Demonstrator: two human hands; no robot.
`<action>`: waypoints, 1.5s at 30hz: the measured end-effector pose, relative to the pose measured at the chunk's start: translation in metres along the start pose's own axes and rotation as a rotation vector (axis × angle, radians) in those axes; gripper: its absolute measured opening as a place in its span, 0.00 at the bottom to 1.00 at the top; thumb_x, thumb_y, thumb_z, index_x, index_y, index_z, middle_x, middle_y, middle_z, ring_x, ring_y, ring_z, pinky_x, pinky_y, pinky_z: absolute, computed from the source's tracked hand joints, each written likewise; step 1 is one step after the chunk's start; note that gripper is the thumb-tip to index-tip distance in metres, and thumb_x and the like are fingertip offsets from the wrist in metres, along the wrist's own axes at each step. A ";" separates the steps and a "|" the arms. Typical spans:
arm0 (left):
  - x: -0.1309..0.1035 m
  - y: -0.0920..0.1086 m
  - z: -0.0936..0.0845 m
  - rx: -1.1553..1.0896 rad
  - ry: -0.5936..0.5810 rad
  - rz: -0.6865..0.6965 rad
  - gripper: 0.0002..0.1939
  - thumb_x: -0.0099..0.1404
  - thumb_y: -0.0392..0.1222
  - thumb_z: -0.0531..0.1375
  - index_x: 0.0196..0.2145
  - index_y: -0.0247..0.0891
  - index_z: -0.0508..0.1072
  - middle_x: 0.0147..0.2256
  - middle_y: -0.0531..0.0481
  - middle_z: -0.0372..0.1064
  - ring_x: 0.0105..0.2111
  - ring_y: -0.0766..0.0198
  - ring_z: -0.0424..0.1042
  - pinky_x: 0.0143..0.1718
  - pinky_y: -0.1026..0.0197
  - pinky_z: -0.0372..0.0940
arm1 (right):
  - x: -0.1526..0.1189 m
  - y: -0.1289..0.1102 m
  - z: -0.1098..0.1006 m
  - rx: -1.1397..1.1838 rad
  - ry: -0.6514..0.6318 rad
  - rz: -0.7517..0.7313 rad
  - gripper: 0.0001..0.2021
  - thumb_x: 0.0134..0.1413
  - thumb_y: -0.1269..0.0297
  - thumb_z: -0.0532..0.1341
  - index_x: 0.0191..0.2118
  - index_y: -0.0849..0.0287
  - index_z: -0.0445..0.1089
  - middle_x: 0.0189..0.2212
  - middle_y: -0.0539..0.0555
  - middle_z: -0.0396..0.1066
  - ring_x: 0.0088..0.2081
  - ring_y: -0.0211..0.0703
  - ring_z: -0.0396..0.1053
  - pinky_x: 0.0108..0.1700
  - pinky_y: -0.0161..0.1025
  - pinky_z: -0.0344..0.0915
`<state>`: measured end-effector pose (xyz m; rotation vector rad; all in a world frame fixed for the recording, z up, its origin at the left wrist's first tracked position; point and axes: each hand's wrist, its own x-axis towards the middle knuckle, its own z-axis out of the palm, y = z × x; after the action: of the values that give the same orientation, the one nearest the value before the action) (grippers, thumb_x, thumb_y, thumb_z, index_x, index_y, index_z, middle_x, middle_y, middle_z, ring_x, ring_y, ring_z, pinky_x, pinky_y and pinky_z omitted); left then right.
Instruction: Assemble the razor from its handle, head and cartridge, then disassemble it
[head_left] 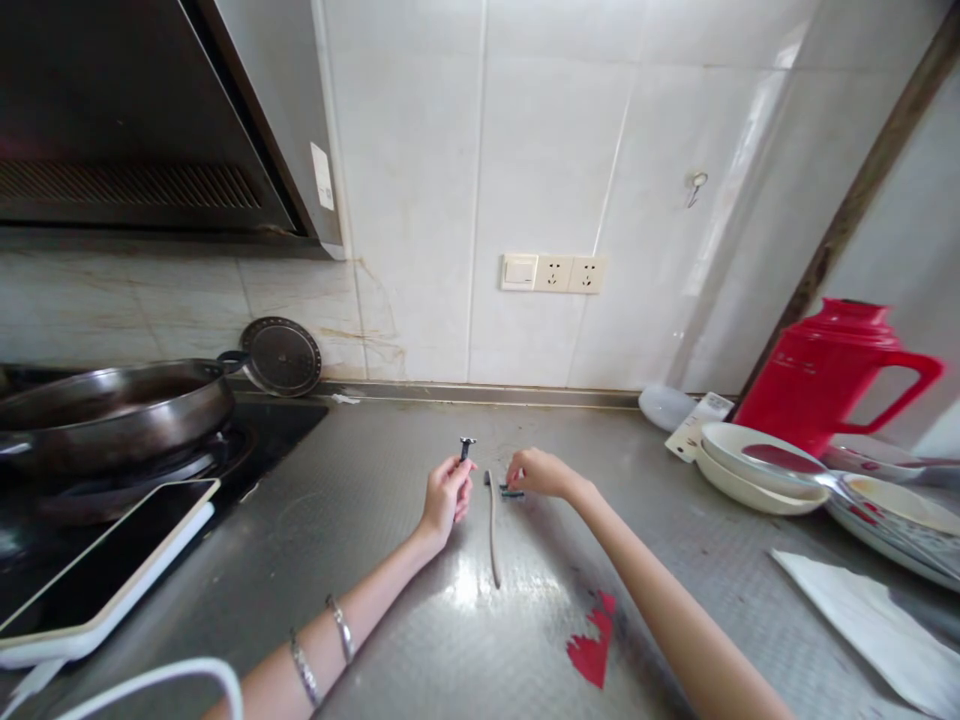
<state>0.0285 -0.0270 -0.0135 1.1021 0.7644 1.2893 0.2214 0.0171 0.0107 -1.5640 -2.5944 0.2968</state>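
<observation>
My left hand is closed around the dark handle of a small razor-like tool, its T-shaped head pointing up. Bent down to the counter, my right hand has its fingers pressed together at a small dark-green piece. Whether the fingertips grip that piece or just touch it is hard to see. Between the hands lies a thin greyish stick with a dark far end. A torn scrap of red material rests on the counter near my right forearm.
On the left, a pan sits on the cooktop beside a phone with a white cable. To the right stand a red thermos jug, stacked bowls and a white paper. Wall sockets face me above the steel counter.
</observation>
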 end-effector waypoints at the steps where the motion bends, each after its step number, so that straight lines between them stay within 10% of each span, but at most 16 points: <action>1: 0.000 0.000 0.000 0.000 -0.001 0.001 0.16 0.54 0.53 0.58 0.29 0.37 0.63 0.14 0.63 0.50 0.09 0.78 0.44 0.08 0.72 0.41 | 0.001 0.001 0.000 0.009 0.003 -0.004 0.10 0.45 0.66 0.58 0.33 0.54 0.76 0.32 0.52 0.76 0.33 0.39 0.71 0.32 0.30 0.59; 19: 0.000 0.001 0.000 0.028 0.017 0.003 0.16 0.54 0.54 0.58 0.28 0.37 0.64 0.14 0.62 0.51 0.09 0.77 0.44 0.09 0.71 0.41 | 0.002 0.005 -0.004 0.229 0.111 -0.020 0.11 0.43 0.72 0.55 0.28 0.63 0.75 0.26 0.54 0.75 0.29 0.38 0.70 0.31 0.30 0.61; 34: 0.002 -0.003 -0.001 0.262 0.295 0.260 0.15 0.57 0.54 0.56 0.27 0.37 0.66 0.19 0.58 0.55 0.16 0.73 0.53 0.16 0.69 0.48 | 0.003 -0.018 -0.021 0.764 0.195 0.032 0.16 0.48 0.66 0.56 0.42 0.66 0.73 0.26 0.53 0.74 0.23 0.36 0.69 0.18 0.29 0.68; 45: -0.009 -0.007 0.007 0.308 0.083 0.290 0.13 0.60 0.47 0.55 0.39 0.37 0.68 0.29 0.50 0.69 0.24 0.69 0.64 0.27 0.67 0.60 | -0.005 -0.043 -0.037 0.801 0.330 0.027 0.15 0.47 0.73 0.54 0.38 0.65 0.75 0.30 0.55 0.75 0.28 0.39 0.72 0.21 0.30 0.69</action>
<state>0.0360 -0.0365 -0.0186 1.4545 0.9111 1.5001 0.1930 -0.0024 0.0566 -1.2097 -1.8405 0.8619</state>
